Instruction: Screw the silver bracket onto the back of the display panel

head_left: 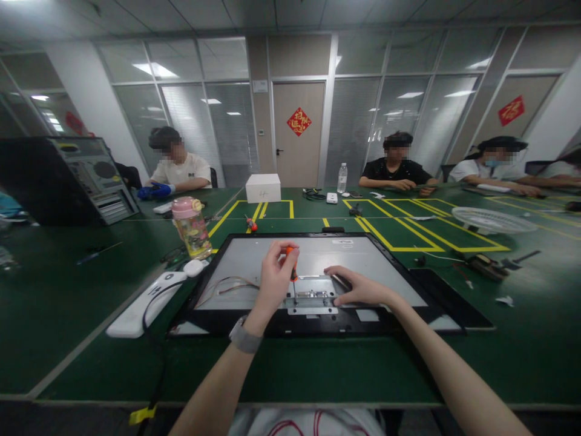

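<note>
A monitor panel (254, 257) lies face down on the green table, its grey metal back up inside a black frame. My left hand (275, 278) is closed round an orange-handled screwdriver (293, 269), whose tip stands upright on a small metal bracket (313, 297) near the panel's front edge. My right hand (358, 287) rests flat on the panel just right of the bracket, fingers stretched out, holding nothing. Thin wires (227, 284) run across the panel to the left.
A white keyboard-like device (145, 306) and a pink-lidded bottle (191, 227) stand at the left, a computer case (68, 178) beyond. A white box (263, 188), a water bottle (342, 177) and a fan grille (492, 219) lie farther back. Several people sit across the table.
</note>
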`<state>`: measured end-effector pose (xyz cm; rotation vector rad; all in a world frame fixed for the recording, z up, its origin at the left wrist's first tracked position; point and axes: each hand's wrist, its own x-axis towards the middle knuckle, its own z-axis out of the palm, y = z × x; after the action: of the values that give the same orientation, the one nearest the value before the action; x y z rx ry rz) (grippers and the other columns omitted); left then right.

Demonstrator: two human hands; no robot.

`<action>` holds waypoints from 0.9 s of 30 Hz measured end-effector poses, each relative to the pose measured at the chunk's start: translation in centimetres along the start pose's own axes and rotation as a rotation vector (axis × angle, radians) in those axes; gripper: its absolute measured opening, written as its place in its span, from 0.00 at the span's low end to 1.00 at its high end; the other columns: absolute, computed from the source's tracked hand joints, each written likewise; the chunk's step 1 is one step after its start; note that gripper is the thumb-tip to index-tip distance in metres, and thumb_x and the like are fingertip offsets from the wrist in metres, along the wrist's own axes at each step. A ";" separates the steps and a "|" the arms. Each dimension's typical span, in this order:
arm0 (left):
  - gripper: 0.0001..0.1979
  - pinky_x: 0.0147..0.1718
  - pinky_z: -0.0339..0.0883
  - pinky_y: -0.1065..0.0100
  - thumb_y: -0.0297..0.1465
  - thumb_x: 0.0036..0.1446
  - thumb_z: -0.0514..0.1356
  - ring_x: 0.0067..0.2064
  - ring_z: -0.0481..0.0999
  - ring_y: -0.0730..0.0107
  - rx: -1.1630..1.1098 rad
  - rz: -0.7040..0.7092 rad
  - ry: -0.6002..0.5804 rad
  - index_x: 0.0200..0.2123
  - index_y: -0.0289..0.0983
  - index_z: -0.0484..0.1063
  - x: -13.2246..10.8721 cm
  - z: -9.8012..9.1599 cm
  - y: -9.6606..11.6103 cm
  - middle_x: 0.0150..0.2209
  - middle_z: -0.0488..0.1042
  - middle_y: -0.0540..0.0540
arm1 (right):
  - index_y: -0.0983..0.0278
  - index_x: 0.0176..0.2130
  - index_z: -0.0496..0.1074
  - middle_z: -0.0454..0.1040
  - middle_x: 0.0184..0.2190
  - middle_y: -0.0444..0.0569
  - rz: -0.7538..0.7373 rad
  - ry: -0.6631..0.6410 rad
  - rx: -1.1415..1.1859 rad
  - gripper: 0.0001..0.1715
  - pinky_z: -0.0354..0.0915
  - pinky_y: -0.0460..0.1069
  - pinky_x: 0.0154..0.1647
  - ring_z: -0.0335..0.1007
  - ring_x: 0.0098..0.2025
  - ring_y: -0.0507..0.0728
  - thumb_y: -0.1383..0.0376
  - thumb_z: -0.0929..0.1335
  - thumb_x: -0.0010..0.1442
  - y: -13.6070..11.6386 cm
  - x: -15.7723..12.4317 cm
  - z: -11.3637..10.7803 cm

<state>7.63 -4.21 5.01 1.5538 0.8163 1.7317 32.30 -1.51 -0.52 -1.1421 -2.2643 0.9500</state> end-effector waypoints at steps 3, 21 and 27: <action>0.10 0.26 0.64 0.73 0.37 0.56 0.59 0.27 0.69 0.75 -0.216 -0.167 -0.048 0.37 0.37 0.71 0.2 -0.1 0.0 0.31 0.70 0.49 | 0.61 0.57 0.63 0.61 0.61 0.54 0.015 -0.003 -0.002 0.43 0.48 0.59 0.66 0.54 0.64 0.67 0.49 0.75 0.46 -0.1 0.0 -0.1; 0.14 0.22 0.57 0.75 0.42 0.55 0.61 0.24 0.65 0.77 -0.531 -0.261 -0.095 0.33 0.37 0.67 0.3 0.2 0.2 0.27 0.67 0.52 | 0.61 0.56 0.63 0.61 0.61 0.55 0.024 -0.009 -0.006 0.44 0.47 0.60 0.66 0.54 0.64 0.67 0.47 0.75 0.45 -0.3 0.0 -0.1; 0.15 0.23 0.55 0.76 0.43 0.57 0.60 0.23 0.60 0.78 -0.473 -0.270 -0.108 0.29 0.37 0.64 0.3 0.1 0.1 0.23 0.62 0.54 | 0.61 0.56 0.63 0.60 0.62 0.55 0.017 -0.009 -0.007 0.43 0.47 0.60 0.67 0.54 0.64 0.66 0.48 0.75 0.46 -0.3 0.0 -0.1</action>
<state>7.71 -4.08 5.28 1.1496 0.4880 1.4932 32.18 -1.59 -0.21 -1.1641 -2.2702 0.9557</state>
